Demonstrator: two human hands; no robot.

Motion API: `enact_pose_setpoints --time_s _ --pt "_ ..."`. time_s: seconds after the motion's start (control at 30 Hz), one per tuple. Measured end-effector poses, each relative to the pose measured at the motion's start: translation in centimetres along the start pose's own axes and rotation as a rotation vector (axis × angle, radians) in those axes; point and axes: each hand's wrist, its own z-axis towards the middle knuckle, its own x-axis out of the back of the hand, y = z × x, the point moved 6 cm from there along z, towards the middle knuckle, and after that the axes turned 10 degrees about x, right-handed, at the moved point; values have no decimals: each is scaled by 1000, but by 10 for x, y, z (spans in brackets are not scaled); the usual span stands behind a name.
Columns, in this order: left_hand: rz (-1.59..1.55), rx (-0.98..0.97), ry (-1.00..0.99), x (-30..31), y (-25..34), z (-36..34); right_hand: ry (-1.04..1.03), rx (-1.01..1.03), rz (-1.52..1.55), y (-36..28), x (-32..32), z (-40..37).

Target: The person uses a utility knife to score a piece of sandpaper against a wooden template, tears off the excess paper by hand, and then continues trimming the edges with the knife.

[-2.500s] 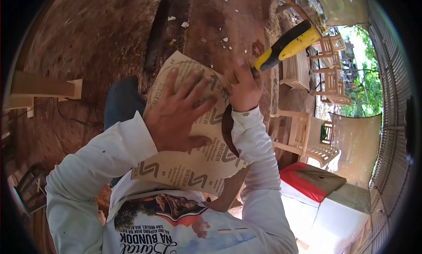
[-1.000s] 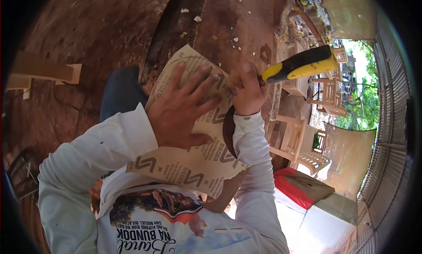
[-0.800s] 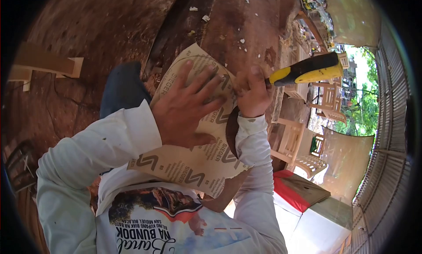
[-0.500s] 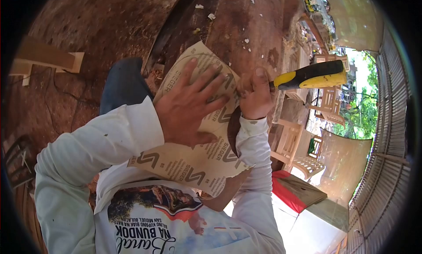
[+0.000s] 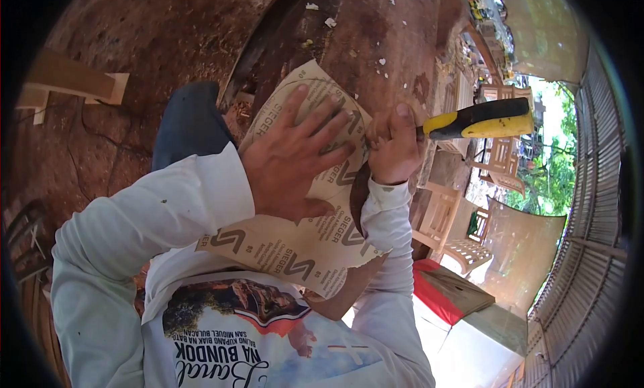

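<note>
A sheet of sandpaper (image 5: 268,244), its tan backing printed "SIEGER" and "80", lies in front of my torso. A curved line is drawn near its top, and its lower right edge is ragged. My left hand (image 5: 295,153) rests flat on the sheet, palm down and fingers spread. At the sheet's right edge, my right hand (image 5: 396,146) is closed around the blade end of what looks like a chisel (image 5: 477,119). Its black and yellow handle points right, while fingers hide most of the blade. Under the sheet a brown piece (image 5: 355,287) shows at the lower right.
Beyond the sheet runs a dark wooden surface (image 5: 369,39) with pale scraps on it. A wooden frame piece (image 5: 80,82) stands at the left over brown ground. Wooden chairs (image 5: 469,250) and a red-edged board (image 5: 443,291) are at the right.
The view has shifted slightly. My right hand and the chisel appear a little farther right. My left hand keeps its flat position on the sandpaper.
</note>
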Motion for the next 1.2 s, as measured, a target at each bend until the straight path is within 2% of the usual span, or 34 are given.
enact_pose_setpoints --time_s 0.17,0.27,0.47,0.57,0.97,1.2 --pt "0 -13 9 -2 -1 -1 86 -66 25 6 4 -2" --pt "-7 -23 -1 -1 -1 0 -8 -91 153 5 9 -3" --pt "17 -17 0 0 0 0 99 -76 -93 -3 3 -5" --pt "31 -18 -15 1 1 0 51 -96 96 -1 15 -17" --pt "52 -11 -10 -2 3 1 241 -97 78 1 21 -19" --pt "31 -23 -1 -3 3 2 257 -98 79 2 23 -19"
